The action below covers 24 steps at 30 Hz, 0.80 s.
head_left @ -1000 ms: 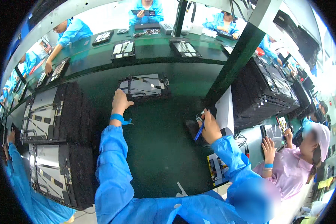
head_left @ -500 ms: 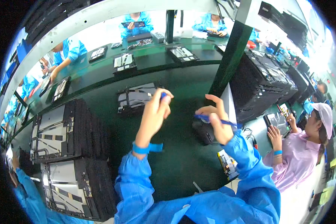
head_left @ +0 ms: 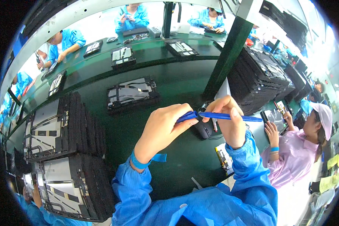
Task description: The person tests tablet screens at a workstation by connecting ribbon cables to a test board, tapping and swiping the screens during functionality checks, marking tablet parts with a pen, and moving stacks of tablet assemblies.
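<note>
My left hand pinches a short blue pen cap between thumb and fingers. In my right hand is a blue pen, its tip end pointing left at the cap. The two ends nearly meet in front of me; whether they touch I cannot tell. Beyond my left hand, a flat black-framed device with grey panels and exposed ribbon strips lies on the dark green table. A black computer mouse sits below the pen, partly hidden by my right hand.
Tall stacks of similar devices stand at left and right. A green post rises beyond my right hand. Single devices lie along the far bench, where co-workers in blue sit. A person in pink works at right.
My hands have come together, bringing the cap and the pen end to end. The whole view has shifted slightly. The left hand has turned so its fingers point right.
</note>
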Tool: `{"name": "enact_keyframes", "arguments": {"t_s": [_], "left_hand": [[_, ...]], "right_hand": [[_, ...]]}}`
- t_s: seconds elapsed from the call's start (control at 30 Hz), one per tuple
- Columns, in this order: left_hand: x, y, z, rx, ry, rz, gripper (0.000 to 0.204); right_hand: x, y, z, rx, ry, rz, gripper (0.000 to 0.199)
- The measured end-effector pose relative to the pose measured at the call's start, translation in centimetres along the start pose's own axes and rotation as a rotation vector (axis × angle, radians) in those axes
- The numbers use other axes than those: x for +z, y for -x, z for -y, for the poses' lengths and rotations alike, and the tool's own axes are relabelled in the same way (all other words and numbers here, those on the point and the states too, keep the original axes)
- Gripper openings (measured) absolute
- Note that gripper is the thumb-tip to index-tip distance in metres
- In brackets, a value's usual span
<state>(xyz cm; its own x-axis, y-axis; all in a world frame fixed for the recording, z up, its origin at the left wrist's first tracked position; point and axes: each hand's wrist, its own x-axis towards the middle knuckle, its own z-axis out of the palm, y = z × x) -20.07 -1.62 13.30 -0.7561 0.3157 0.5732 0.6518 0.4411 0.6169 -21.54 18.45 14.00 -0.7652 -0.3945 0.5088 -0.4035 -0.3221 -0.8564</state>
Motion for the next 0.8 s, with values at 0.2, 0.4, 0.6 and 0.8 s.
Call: {"name": "enact_keyframes", "arguments": {"t_s": [0.2, 0.4, 0.6, 0.8], "left_hand": [[0.9, 0.1, -0.5, 0.177, -0.224, 0.026, 0.020], [3.3, 1.3, 0.6, 0.242, 0.351, 0.241, 0.027], [12.0, 2.6, 9.2, -0.273, 1.005, 0.145, 0.034], [5.9, 7.8, 3.3, -0.414, -0.423, -0.162, 0.059]], "right_hand": [[-0.5, 0.2, -0.5, 0.253, 0.130, 0.217, 0.064], [0.5, 1.1, -0.7, -0.004, 0.384, 0.478, 0.071], [0.8, -1.1, -4.7, -0.269, 1.222, 0.306, 0.019], [0.2, -0.2, -11.2, -0.117, 1.116, 0.468, 0.017]]}}
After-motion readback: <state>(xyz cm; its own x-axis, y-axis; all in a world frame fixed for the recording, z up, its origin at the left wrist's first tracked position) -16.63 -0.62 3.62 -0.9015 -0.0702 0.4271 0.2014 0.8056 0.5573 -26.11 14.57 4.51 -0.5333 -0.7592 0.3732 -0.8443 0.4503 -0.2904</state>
